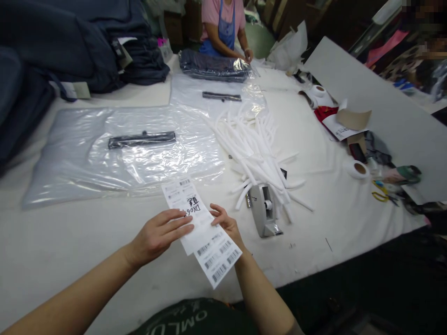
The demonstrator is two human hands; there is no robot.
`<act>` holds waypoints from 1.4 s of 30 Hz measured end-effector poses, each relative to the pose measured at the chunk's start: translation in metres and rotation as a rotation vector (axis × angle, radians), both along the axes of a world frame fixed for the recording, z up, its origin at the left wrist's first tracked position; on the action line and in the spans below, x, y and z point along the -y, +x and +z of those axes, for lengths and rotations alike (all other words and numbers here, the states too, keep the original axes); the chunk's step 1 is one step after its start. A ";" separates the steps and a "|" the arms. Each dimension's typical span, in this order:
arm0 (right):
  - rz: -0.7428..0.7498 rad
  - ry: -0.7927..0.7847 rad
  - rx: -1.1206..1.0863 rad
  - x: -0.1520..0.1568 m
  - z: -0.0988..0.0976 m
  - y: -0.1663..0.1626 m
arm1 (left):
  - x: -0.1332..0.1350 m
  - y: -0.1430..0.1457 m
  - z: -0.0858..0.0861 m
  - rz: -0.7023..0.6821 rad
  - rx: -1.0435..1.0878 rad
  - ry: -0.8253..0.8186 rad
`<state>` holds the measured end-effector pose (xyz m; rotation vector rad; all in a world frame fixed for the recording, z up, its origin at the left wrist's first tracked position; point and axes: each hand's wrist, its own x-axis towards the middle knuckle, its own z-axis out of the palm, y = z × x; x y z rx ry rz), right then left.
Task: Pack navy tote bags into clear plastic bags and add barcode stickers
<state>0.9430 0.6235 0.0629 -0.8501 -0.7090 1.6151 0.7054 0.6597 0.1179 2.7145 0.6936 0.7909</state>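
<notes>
Two white sheets of barcode labels overlap between my hands above the near part of the table. The upper label sheet [183, 195] bears handwriting in black marker; the lower one [218, 258] shows rows of printed barcodes. My left hand [162, 232] lies over the left edge of the upper sheet, thumb hidden beneath. My right hand [226, 225] holds the right edge, its fingers curled near the paper. Just right of it a grey tape dispenser [257, 211] stands beside a bundle of white foam-like strips [249, 149].
Stacked clear plastic bags [80, 149] with a dark strip cover the left middle. Dark blue bags [84, 46] pile at the back left. A co-worker [223, 28] handles a plastic-wrapped dark item [213, 65]. Tape rolls [358, 169] and yellow-handled scissors [380, 193] lie right.
</notes>
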 end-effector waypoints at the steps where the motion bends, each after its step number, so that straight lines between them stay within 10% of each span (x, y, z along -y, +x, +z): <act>1: 0.036 -0.061 -0.085 0.000 -0.001 -0.002 | -0.002 -0.007 -0.004 -0.014 -0.026 0.001; 8: 0.224 -0.179 -0.201 0.012 -0.015 -0.013 | 0.004 -0.033 -0.035 0.042 -0.085 -0.289; 14: 0.388 -0.197 -0.145 0.012 -0.017 -0.010 | -0.003 -0.045 -0.028 0.035 0.024 -0.639; 20: 0.395 -0.176 -0.129 0.017 -0.015 -0.016 | 0.010 -0.029 -0.007 0.813 0.454 -1.081; 24: 0.385 -0.134 -0.119 0.020 -0.010 -0.016 | 0.016 -0.019 0.001 1.008 0.714 -0.957; 32: 0.326 -0.116 -0.059 0.029 -0.022 -0.012 | -0.001 -0.042 0.026 0.972 1.489 -0.883; 42: 0.284 -0.298 0.921 0.042 -0.091 -0.011 | 0.025 -0.043 -0.022 1.143 1.300 -1.193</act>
